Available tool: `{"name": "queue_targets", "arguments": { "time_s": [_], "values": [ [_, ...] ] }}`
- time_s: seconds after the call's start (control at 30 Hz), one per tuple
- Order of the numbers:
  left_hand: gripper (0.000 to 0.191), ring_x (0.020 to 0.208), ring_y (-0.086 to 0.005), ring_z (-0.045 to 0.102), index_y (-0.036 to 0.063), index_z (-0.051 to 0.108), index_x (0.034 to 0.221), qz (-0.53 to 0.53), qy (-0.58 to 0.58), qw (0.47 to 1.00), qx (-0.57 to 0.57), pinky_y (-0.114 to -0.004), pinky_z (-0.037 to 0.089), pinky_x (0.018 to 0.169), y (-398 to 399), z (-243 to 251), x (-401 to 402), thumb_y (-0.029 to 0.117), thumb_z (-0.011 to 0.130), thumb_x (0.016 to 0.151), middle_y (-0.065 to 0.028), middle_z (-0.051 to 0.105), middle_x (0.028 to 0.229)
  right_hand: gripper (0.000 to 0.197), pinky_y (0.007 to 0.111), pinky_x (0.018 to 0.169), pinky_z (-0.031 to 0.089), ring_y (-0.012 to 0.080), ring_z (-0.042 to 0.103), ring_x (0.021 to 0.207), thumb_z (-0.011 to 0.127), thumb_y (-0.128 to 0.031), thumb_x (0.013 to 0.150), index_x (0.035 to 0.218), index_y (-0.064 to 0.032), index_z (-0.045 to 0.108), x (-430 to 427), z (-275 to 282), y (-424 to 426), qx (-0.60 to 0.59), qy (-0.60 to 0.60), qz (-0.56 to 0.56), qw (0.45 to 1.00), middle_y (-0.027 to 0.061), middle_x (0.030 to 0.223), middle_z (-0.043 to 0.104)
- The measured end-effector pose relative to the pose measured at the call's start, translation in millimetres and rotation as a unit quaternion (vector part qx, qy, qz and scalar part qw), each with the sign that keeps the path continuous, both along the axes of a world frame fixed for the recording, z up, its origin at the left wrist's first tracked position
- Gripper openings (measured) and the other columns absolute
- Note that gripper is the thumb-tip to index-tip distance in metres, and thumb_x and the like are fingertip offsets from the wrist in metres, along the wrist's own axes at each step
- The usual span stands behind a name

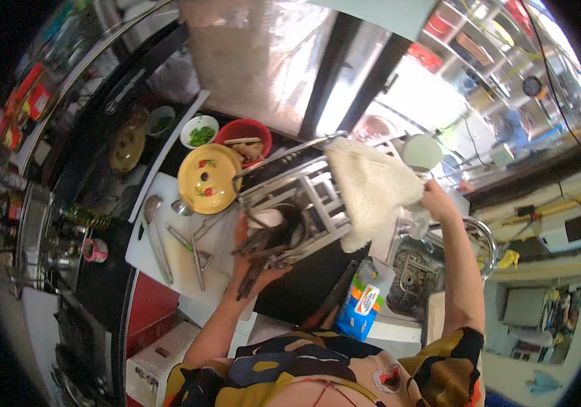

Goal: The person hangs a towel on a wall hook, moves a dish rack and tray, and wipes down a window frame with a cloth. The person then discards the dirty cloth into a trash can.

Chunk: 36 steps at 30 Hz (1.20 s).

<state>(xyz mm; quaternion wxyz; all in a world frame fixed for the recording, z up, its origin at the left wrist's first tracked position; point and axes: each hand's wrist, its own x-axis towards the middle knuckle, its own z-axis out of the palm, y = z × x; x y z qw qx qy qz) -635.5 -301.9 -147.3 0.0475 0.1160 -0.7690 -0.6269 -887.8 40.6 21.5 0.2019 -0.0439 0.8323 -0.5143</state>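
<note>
My left hand grips the near left end of a metal rack, where dark, blurred parts cover some of the fingers. A white rounded item shows at this end, too blurred to name. At the right, my right hand holds a cream cloth by its edge. The cloth hangs over the far right part of the rack. Beside the rack on the left lies a yellow enamel lid with painted flowers.
A white cutting board bears a ladle and several utensils. Behind are a white bowl of chopped greens and a red bowl with food. A blue wipes pack lies near the sink and its curved faucet.
</note>
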Motion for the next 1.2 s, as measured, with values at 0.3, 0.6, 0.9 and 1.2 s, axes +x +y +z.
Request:
{"name": "queue_targets", "arguments": {
  "time_s": [0.3, 0.6, 0.9, 1.2],
  "values": [
    [0.055, 0.103, -0.0166, 0.061, 0.0027, 0.064, 0.113, 0.016, -0.2, 0.978, -0.063, -0.027, 0.043, 0.094, 22.5, 125.6, -3.6, 0.038, 0.078, 0.074, -0.0076, 0.068, 0.106, 0.007, 0.029, 0.056, 0.041, 0.0106, 0.05, 0.062, 0.058, -0.001, 0.074, 0.074, 0.0043, 0.062, -30.1, -17.8, 30.6, 0.066, 0.143, 0.042, 0.987, 0.0012, 0.065, 0.057],
    [0.064, 0.093, -0.0186, 0.063, -0.0001, 0.049, 0.12, 0.031, 0.153, 0.988, 0.008, -0.032, 0.054, 0.077, 76.2, 212.6, -44.5, -0.005, 0.08, 0.063, -0.0107, 0.063, 0.107, 0.01, 0.026, 0.058, 0.043, 0.0094, 0.054, 0.063, 0.059, 0.0, 0.075, 0.082, 0.0007, 0.066, -20.0, 102.3, 89.7, 0.004, 0.117, 0.01, 0.993, 0.0, 0.07, 0.061],
    [0.08, 0.107, -0.0205, 0.054, 0.0039, 0.037, 0.126, -0.132, 0.225, 0.957, -0.126, -0.033, 0.048, 0.091, 137.1, 221.5, -195.4, -0.004, 0.081, 0.06, -0.0095, 0.054, 0.114, 0.008, 0.027, 0.053, 0.047, 0.0121, 0.059, 0.06, 0.058, 0.0, 0.078, 0.083, 0.0024, 0.063, -37.5, 147.5, 206.6, 0.022, 0.161, -0.138, 0.977, 0.0059, 0.074, 0.063],
    [0.085, 0.116, -0.0261, 0.051, 0.0093, 0.029, 0.13, -0.261, 0.165, 0.95, 0.045, -0.038, 0.058, 0.084, 256.0, 203.1, -288.6, -0.009, 0.077, 0.062, -0.0134, 0.047, 0.125, 0.009, 0.027, 0.057, 0.043, 0.0121, 0.054, 0.061, 0.058, -0.001, 0.076, 0.081, 0.0028, 0.064, -53.4, 94.1, 338.9, 0.003, 0.166, -0.224, 0.96, 0.0045, 0.071, 0.061]
  ]
}}
